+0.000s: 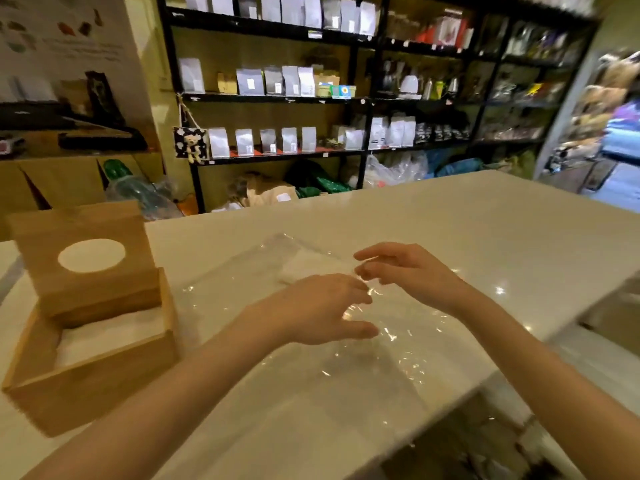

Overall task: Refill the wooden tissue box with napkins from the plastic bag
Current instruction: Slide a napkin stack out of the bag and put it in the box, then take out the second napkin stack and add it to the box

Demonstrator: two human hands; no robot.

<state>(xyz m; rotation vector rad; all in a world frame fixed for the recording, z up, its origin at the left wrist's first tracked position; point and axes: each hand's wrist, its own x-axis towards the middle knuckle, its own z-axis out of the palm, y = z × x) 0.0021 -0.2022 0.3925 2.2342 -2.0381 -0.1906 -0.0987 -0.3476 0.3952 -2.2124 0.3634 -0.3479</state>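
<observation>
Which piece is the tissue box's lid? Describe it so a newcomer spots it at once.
Start at the white counter and look to its left end, where the open wooden box holds white napkins. The lid stands tilted on the box's far edge. It alone has a round hole cut through its wooden face.

shelf pkgs blurred, labels unreadable, box partly hidden by lid

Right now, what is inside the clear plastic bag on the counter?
A flat stack of white napkins lies inside the plastic bag, toward its far end. Both hands cover the near part of the stack, so its thickness cannot be judged.
</observation>
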